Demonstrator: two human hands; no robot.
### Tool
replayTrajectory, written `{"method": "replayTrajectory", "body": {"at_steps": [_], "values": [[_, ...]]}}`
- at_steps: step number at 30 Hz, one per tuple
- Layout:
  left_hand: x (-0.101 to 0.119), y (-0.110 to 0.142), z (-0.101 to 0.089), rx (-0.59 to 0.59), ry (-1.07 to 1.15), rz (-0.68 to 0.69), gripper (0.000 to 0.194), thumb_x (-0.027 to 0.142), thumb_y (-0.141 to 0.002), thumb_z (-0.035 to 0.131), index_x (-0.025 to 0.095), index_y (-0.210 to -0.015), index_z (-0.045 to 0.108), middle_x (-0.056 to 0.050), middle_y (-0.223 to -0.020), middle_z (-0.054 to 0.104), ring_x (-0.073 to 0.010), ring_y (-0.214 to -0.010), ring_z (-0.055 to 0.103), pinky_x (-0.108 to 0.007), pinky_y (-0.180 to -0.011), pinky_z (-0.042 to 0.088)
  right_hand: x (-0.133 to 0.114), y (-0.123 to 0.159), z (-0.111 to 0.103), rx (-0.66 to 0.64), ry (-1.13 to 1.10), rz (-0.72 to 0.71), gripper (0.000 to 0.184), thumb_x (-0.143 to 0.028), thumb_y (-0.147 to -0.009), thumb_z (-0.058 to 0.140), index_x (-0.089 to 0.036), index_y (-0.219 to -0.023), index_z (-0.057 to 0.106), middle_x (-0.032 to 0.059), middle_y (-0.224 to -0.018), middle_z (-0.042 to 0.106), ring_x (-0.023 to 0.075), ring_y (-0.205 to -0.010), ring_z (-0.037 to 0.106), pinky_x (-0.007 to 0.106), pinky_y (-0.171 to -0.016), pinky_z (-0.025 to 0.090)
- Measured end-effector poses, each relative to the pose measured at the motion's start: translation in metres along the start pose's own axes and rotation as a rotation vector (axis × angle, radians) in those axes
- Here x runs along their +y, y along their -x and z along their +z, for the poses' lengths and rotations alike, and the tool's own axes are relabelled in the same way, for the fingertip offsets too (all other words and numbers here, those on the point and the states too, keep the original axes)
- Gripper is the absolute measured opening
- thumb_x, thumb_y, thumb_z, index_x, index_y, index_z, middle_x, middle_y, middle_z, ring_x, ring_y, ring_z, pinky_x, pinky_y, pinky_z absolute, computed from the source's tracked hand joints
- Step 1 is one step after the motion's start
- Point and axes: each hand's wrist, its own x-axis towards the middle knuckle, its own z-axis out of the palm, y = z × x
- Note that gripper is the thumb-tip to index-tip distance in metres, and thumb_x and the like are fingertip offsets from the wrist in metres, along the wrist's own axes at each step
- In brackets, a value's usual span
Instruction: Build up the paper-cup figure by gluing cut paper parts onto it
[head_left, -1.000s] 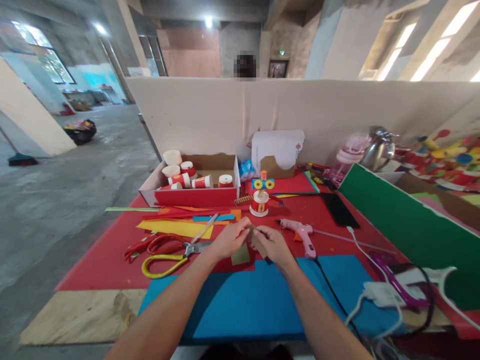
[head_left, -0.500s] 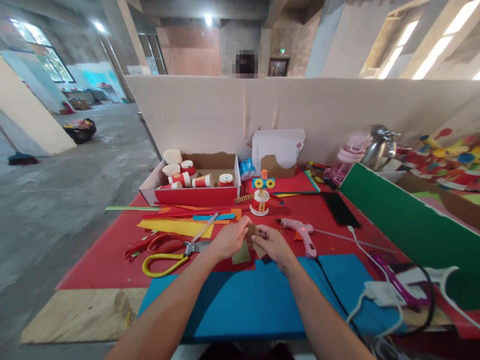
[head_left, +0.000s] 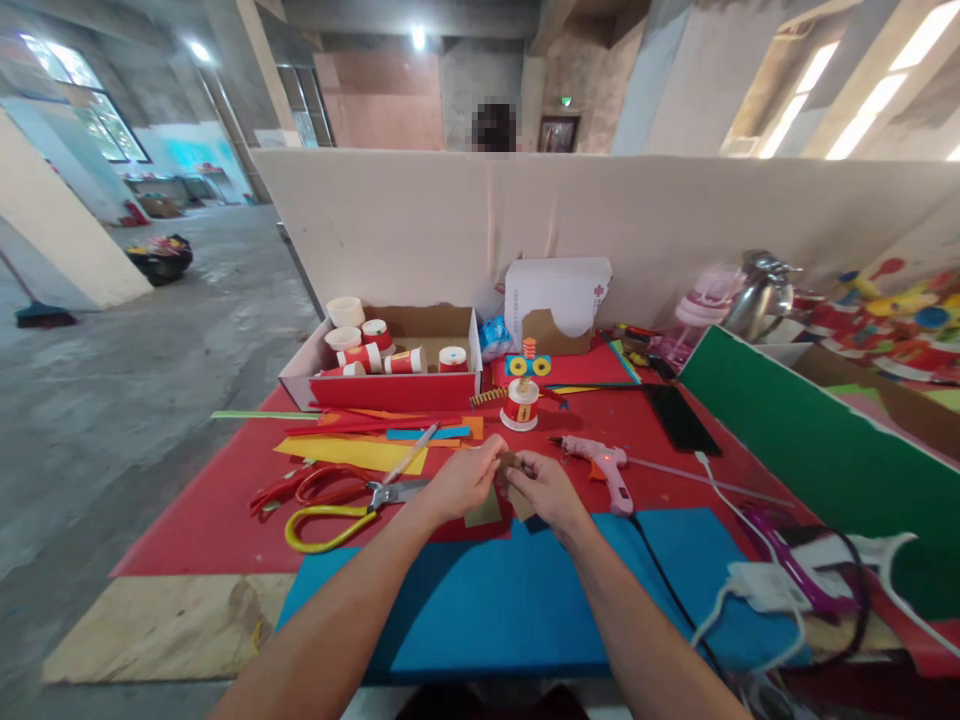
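Note:
Between my two hands is a small piece of brown cardboard (head_left: 523,503), pinched at its upper end. My left hand (head_left: 469,480) is closed with its fingertips at the piece's left side. Thumb and fingers of my right hand (head_left: 546,487) grip it from the right. A flat olive-brown piece (head_left: 484,511) lies on the table under my left hand. Just beyond my hands stands a paper-cup robot figure (head_left: 520,405) with yellow-ringed eyes and coiled arms. Scissors with red and yellow handles (head_left: 337,515) lie left of my left hand, a pen (head_left: 415,452) above their blades.
A pink glue gun (head_left: 611,470) with its cord lies to the right, near a black phone (head_left: 681,420). An open box (head_left: 390,392) of paper cups stands back left. At right are a green-sided box (head_left: 810,440) and a white power strip (head_left: 769,587). Paper strips lie left.
Both hands stay in nearly the same place. The cardboard between them has shifted and turned slightly.

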Motion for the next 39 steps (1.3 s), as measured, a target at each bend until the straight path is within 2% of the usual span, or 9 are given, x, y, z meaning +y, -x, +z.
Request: {"method": "replayTrajectory", "body": {"at_steps": [4, 6, 10, 14, 21, 28, 35, 37, 39], "values": [[0.012, 0.000, 0.006, -0.023, -0.239, -0.068, 0.017, 0.014, -0.083, 0.042, 0.020, -0.098, 0.043, -0.008, -0.082, 0.064, -0.0234, -0.077, 0.062, -0.028, -0.064, 0.039, 0.000, 0.002, 0.001, 0.058, -0.051, 0.010, 0.023, -0.041, -0.066, 0.066, -0.019, -0.067, 0.059, -0.0025, -0.056, 0.062, 0.0127, -0.052, 0.055, 0.024, -0.051, 0.041], [0.015, 0.000, 0.007, -0.024, -0.280, -0.085, 0.018, 0.014, -0.081, 0.044, 0.019, -0.098, 0.043, -0.008, -0.082, 0.064, -0.0245, -0.078, 0.063, -0.029, -0.063, 0.039, -0.002, 0.003, 0.000, 0.071, -0.076, 0.019, 0.025, -0.042, -0.065, 0.067, -0.019, -0.068, 0.058, -0.0025, -0.056, 0.062, 0.0125, -0.052, 0.055, 0.024, -0.051, 0.041], [0.010, 0.000, 0.004, 0.026, -0.035, -0.075, 0.011, 0.019, -0.090, 0.033, 0.021, -0.096, 0.042, -0.004, -0.078, 0.064, -0.0206, -0.075, 0.062, -0.027, -0.065, 0.040, -0.005, 0.003, -0.002, -0.008, -0.046, -0.009, 0.025, -0.043, -0.066, 0.066, -0.019, -0.069, 0.060, -0.0017, -0.059, 0.064, 0.0133, -0.055, 0.057, 0.024, -0.054, 0.042], [0.002, -0.001, 0.001, 0.053, 0.136, -0.036, 0.011, 0.023, -0.091, 0.031, 0.022, -0.091, 0.042, -0.001, -0.074, 0.060, -0.0176, -0.072, 0.059, -0.026, -0.064, 0.039, -0.004, 0.002, -0.004, -0.001, -0.026, -0.008, 0.029, -0.048, -0.070, 0.063, -0.019, -0.070, 0.060, -0.0016, -0.061, 0.064, 0.0137, -0.055, 0.057, 0.024, -0.053, 0.041], [-0.001, -0.002, 0.004, 0.066, 0.115, -0.037, 0.010, 0.022, -0.089, 0.033, 0.022, -0.089, 0.043, -0.001, -0.077, 0.056, -0.0163, -0.071, 0.055, -0.026, -0.063, 0.037, 0.000, 0.001, -0.005, 0.031, 0.098, -0.039, 0.033, -0.051, -0.074, 0.058, -0.019, -0.068, 0.060, -0.0012, -0.060, 0.061, 0.0142, -0.055, 0.054, 0.024, -0.051, 0.039], [-0.002, -0.001, 0.004, 0.068, 0.081, -0.025, 0.011, 0.022, -0.090, 0.031, 0.022, -0.091, 0.042, 0.000, -0.076, 0.056, -0.0166, -0.069, 0.055, -0.026, -0.061, 0.036, -0.002, 0.002, -0.005, 0.036, 0.096, -0.054, 0.029, -0.048, -0.075, 0.057, -0.019, -0.071, 0.059, -0.0013, -0.062, 0.059, 0.0132, -0.056, 0.051, 0.023, -0.051, 0.038], [0.020, 0.001, 0.011, 0.006, -0.252, -0.121, 0.021, 0.012, -0.079, 0.045, 0.020, -0.099, 0.046, -0.006, -0.080, 0.062, -0.0212, -0.074, 0.060, -0.026, -0.061, 0.037, 0.000, 0.003, -0.003, 0.105, 0.038, -0.020, 0.030, -0.048, -0.073, 0.057, -0.018, -0.066, 0.060, -0.0021, -0.057, 0.058, 0.0129, -0.053, 0.051, 0.023, -0.049, 0.037], [0.021, 0.001, 0.010, 0.046, -0.209, -0.129, 0.020, 0.013, -0.081, 0.044, 0.020, -0.099, 0.047, -0.006, -0.080, 0.062, -0.0204, -0.073, 0.059, -0.026, -0.061, 0.038, -0.003, 0.003, -0.003, 0.114, 0.024, -0.031, 0.033, -0.050, -0.072, 0.059, -0.018, -0.066, 0.061, -0.0016, -0.059, 0.059, 0.0132, -0.055, 0.052, 0.023, -0.050, 0.038], [0.016, 0.000, 0.006, 0.139, -0.048, -0.109, 0.015, 0.016, -0.085, 0.039, 0.021, -0.097, 0.048, -0.004, -0.079, 0.061, -0.0179, -0.071, 0.058, -0.026, -0.062, 0.038, -0.007, 0.003, -0.005, 0.097, -0.019, -0.036, 0.037, -0.055, -0.071, 0.061, -0.018, -0.070, 0.063, -0.0001, -0.062, 0.062, 0.0152, -0.059, 0.056, 0.025, -0.054, 0.042]]}}
